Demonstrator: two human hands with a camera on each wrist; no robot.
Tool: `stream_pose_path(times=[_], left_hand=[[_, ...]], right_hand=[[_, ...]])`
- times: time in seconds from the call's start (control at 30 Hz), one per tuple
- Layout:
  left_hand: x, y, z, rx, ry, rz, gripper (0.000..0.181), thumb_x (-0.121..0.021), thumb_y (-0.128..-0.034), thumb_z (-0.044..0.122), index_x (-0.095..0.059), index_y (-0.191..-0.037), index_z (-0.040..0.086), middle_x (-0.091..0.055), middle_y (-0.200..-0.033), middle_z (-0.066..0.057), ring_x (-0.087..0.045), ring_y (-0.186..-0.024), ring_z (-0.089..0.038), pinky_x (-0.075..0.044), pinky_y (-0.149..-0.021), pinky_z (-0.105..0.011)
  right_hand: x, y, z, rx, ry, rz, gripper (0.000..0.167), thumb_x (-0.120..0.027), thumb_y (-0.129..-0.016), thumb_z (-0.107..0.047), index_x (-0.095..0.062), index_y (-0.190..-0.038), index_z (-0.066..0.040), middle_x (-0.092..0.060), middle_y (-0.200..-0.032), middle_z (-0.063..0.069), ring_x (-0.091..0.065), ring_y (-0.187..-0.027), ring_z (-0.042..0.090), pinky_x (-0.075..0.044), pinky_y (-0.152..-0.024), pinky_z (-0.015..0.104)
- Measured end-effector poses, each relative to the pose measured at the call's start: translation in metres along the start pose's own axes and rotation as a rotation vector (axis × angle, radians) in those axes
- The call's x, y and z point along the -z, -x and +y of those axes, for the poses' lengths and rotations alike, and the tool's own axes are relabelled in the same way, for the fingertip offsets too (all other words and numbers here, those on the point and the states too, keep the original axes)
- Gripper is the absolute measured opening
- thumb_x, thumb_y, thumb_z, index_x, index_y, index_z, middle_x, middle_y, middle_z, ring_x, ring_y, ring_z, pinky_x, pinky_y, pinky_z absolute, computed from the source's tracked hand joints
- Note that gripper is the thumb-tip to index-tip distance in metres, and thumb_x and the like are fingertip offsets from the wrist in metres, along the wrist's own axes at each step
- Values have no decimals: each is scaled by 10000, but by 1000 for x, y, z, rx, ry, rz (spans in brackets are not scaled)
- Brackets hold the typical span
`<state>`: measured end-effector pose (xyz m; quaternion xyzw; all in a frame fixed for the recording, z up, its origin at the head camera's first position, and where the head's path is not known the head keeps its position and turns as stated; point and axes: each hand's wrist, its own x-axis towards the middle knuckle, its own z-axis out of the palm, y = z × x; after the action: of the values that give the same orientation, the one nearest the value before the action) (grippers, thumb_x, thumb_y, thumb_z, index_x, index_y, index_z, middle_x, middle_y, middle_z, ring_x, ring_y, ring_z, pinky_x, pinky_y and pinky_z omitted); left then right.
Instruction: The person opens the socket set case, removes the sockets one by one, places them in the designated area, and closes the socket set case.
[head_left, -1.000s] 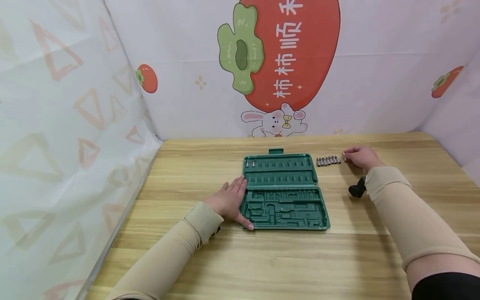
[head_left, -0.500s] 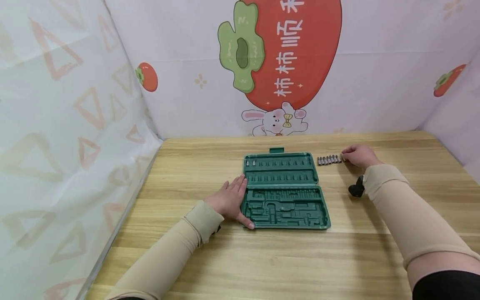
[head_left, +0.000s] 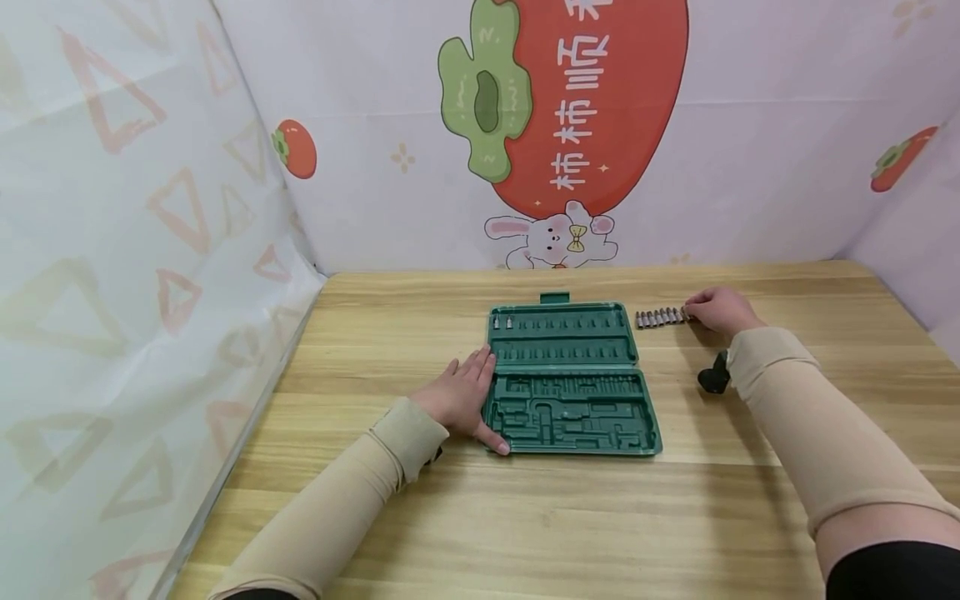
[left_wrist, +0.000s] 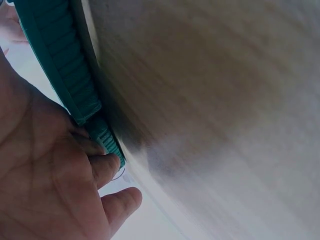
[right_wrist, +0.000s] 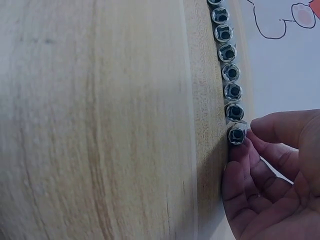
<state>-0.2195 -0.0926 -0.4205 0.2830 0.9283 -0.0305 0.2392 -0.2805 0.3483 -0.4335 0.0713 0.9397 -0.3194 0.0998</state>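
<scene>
A green plastic tool case (head_left: 585, 453) lies unfolded on the table, with two small metal bit sockets (head_left: 509, 322) in the upper left slots. My left hand (head_left: 457, 398) rests against the case's left side, fingers extended and thumb along the front corner. In the left wrist view, fingertips touch the case's ribbed edge (left_wrist: 55, 55). To the right of the case, several bit sockets (head_left: 656, 318) stand in a row. My right hand (head_left: 723, 310) pinches the bit socket (right_wrist: 237, 136) at the row's right end, its square hole towards the right wrist camera.
The wooden table (head_left: 570, 525) meets a printed backdrop (head_left: 360, 217) behind the case. A white patterned sheet (head_left: 150, 333) hangs along the left side. A black wrist device (head_left: 714, 377) sits under the right wrist.
My right hand has brought its bit socket leftward and upright against the end of the row. The left hand stays on the case.
</scene>
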Motion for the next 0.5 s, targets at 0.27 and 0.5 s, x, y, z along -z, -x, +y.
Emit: stream_pose_path(times=[0.27,0.5], left_hand=[[0,1,-1,2,1,-7,1445,-716,-693,849,1,-1657,45,54,-1725,-121,40,-1580,-253,-73,-1252,-480],[0,0,0,-1,14,-18,1440,-723,-704,836,17,-1656,50,73,-1724,-114,57,-1579,-245,-57,-1253,-473]], right_hand=[[-2,-1,3,16,-16,-5,439,-489,-1076,-205,-556,-1314,158,-526,-1327,386,-485,-1227,544,-370,-1069,648],[0,3,8,0,-88,14,454,-453,-1073,-227,-552,-1292,158,-579,-1219,352,-532,-1130,484,-432,-996,610]])
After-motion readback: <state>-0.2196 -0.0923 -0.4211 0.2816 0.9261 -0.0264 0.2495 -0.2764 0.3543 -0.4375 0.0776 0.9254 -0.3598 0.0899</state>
